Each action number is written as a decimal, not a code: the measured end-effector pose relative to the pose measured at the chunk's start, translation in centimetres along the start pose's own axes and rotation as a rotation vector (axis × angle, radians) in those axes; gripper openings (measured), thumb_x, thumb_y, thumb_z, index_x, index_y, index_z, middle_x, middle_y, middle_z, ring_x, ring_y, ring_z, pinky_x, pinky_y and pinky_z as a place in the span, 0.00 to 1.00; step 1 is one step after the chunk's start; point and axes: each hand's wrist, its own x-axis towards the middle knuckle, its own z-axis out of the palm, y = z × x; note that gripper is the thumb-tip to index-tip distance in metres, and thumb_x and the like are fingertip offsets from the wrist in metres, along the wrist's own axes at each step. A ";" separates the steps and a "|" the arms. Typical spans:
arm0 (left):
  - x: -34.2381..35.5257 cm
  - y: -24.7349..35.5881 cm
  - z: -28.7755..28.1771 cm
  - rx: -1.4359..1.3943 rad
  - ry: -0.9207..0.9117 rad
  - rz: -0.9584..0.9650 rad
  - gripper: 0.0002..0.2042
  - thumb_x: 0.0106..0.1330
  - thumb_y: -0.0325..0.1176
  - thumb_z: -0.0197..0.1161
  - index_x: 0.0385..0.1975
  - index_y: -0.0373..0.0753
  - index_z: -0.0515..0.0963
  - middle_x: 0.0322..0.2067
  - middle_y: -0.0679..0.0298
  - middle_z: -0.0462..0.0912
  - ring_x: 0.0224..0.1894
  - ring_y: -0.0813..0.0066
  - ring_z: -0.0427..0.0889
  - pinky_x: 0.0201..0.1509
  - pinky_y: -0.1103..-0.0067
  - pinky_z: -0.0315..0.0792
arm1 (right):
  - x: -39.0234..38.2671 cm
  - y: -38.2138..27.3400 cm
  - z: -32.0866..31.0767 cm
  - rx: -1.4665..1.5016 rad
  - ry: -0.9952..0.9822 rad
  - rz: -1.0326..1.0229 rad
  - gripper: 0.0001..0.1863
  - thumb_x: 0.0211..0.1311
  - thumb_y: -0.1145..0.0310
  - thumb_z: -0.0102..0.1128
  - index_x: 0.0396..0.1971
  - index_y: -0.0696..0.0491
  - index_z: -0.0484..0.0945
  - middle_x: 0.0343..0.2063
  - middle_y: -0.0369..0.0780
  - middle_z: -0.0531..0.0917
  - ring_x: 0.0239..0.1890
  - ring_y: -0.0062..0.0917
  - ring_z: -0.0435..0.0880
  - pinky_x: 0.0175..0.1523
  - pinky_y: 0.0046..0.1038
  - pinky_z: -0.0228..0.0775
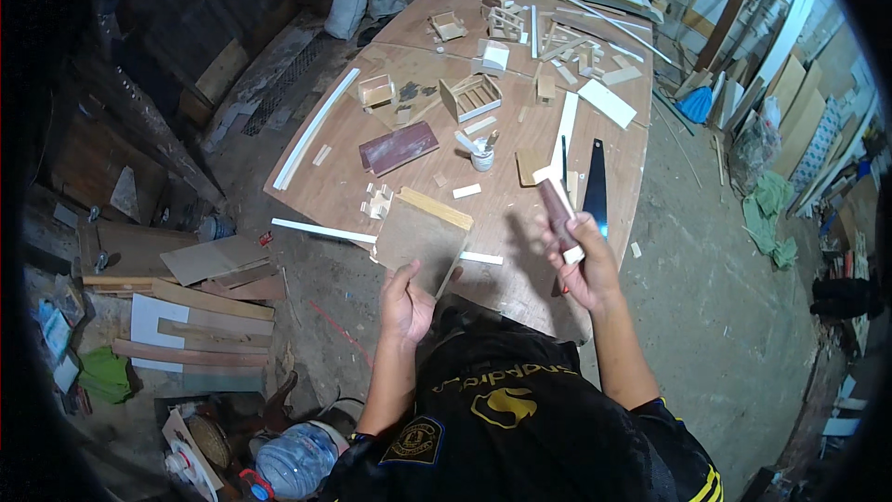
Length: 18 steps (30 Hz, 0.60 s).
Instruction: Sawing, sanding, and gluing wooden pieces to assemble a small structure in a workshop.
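Note:
My left hand (406, 303) grips the lower edge of a flat, grey-brown wooden board (420, 244), thumb on its face. A paler yellowish strip of wood runs along the board's far edge. Raised over the right side of the table, my right hand (585, 265) is closed around a sanding block (559, 214), a pale bar wrapped in dark reddish-brown sheet. The board and the block are apart. Just beyond the block, a small wooden piece (530, 167) lies on the table. A dark saw blade (596, 188) rests right of it.
The wooden table (307, 163) carries small wooden furniture models (471, 96), a white glue pot with brushes (482, 156), a dark reddish-brown sheet (400, 147) and white strips (321, 125). Scrap boards (214, 316) and a water bottle (295, 460) are at lower left. Planks lean at right.

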 end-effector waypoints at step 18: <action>-2.1 -0.2 2.2 -0.069 0.139 0.048 0.20 0.71 0.40 0.56 0.57 0.35 0.69 0.50 0.58 0.79 0.49 0.64 0.82 0.53 0.65 0.78 | -3.1 5.3 4.1 -0.384 -0.314 0.118 0.15 0.63 0.60 0.61 0.37 0.59 0.77 0.32 0.37 0.77 0.32 0.22 0.77 0.38 0.26 0.70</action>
